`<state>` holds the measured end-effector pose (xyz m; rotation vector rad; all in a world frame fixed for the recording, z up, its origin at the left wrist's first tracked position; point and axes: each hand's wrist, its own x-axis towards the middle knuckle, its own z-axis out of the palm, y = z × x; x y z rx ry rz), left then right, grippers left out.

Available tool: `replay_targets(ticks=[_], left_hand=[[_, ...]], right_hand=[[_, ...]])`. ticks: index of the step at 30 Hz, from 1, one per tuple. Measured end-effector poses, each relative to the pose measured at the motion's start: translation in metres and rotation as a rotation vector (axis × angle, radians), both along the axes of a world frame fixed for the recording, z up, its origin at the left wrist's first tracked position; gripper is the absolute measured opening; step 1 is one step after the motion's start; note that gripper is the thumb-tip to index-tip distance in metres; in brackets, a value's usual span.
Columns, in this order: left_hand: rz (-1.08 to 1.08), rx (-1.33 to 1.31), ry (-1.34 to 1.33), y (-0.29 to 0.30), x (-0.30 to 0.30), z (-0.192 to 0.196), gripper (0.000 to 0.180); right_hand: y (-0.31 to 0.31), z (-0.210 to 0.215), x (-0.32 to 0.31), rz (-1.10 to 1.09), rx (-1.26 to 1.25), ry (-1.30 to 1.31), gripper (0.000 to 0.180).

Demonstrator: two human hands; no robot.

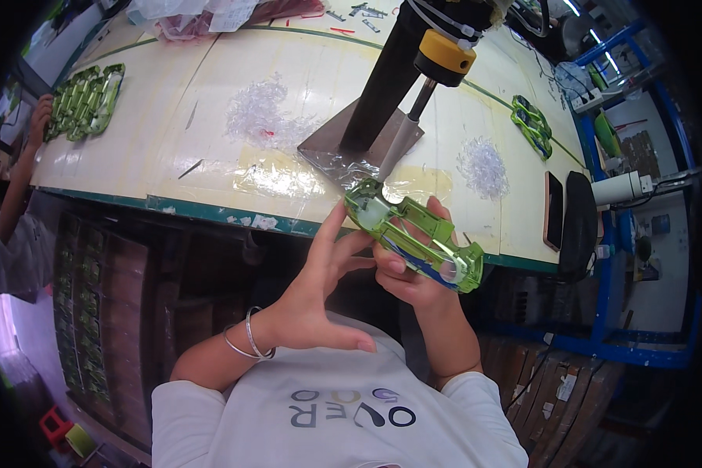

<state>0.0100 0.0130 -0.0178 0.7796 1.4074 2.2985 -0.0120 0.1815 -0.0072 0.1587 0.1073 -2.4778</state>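
Observation:
A green toy car body shell (pixel 415 251) with a blue stripe is held upside down, its hollow inside facing up, at the table's front edge. My right hand (pixel 412 287) grips it from below, thumb and fingers on its sides. My left hand (pixel 313 292) has its fingers stretched toward the shell's left end, the index fingertip at its edge and the thumb spread well away. Directly over that end comes down the slanted grey rod (pixel 398 147) of a bench machine, its tip at or just above the shell; whether they touch I cannot tell.
The machine's dark post (pixel 382 86) and metal base plate (pixel 316 152) stand mid-table. Clear plastic scraps (pixel 261 109) lie in piles either side. Several green shells (pixel 86 101) sit left, near another person's hand (pixel 39 117); more shells (pixel 532 129) and a phone (pixel 553 210) are right.

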Motion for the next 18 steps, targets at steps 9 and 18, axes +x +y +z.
replay_targets(ticks=[9, 18], left_hand=[[0.028, -0.153, -0.176, -0.008, 0.007, -0.015, 0.106], [0.295, -0.195, -0.234, -0.041, -0.009, -0.007, 0.029]], right_hand=[[0.081, 0.019, -0.008, -0.406, 0.509, 0.092, 0.052], [0.286, -0.015, -0.115, -0.612, 2.476, 0.778, 0.041]])
